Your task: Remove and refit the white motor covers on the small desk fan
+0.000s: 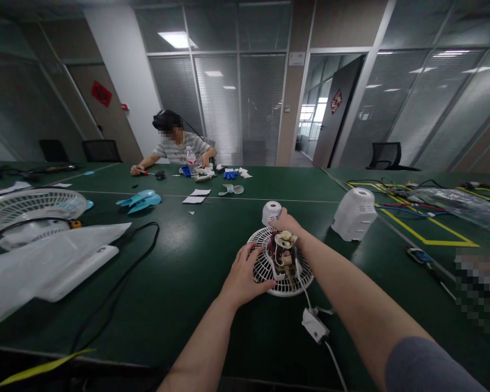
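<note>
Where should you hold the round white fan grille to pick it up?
Probably by its rim, coming from the left and right sides: the grille is round and lies flat, and the uncovered motor with its wires stands over the middle.

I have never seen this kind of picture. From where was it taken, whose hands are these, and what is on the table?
There is no machine here: one camera, worn on a person's head, looks down at their bare hands. The left hand spreads at the edge of a round white grille, with an exposed motor on it. The right hand is at a small cap; its grip is unclear. The green table also bears a white housing and blue blades. Another person sits opposite.
</note>
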Demonstrator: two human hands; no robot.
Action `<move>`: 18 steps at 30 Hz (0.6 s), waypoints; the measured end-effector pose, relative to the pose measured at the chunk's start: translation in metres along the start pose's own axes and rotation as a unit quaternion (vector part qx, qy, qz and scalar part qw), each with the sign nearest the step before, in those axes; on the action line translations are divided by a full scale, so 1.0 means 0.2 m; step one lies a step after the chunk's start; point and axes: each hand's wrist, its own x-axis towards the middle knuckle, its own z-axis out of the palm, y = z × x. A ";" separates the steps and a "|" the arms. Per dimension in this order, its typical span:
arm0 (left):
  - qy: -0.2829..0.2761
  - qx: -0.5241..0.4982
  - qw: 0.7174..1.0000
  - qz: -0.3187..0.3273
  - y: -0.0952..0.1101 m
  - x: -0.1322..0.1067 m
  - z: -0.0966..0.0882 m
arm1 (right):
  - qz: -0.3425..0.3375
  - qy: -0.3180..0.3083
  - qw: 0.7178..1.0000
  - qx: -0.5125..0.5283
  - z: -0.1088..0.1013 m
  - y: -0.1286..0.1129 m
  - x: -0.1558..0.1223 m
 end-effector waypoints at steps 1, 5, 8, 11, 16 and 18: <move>0.001 -0.001 1.000 0.001 0.00 0.00 0.00 | 0.003 0.009 1.000 0.008 -0.01 0.00 0.00; -0.002 -0.002 1.000 0.008 -0.01 0.00 0.01 | 0.008 0.079 0.995 0.059 -0.12 0.02 -0.08; -0.015 0.001 1.000 0.007 -0.02 0.00 0.01 | -0.007 0.139 0.985 0.101 -0.25 0.04 -0.23; -0.020 0.005 1.000 0.010 -0.02 0.00 0.00 | -0.070 0.182 0.971 0.140 -0.36 0.05 -0.47; -0.011 0.005 1.000 0.004 -0.01 -0.01 0.00 | -0.169 0.186 0.967 0.033 -0.41 0.01 -0.88; -0.009 0.002 1.000 0.006 -0.01 -0.02 0.01 | -0.174 0.179 0.967 -0.052 -0.37 -0.02 -0.98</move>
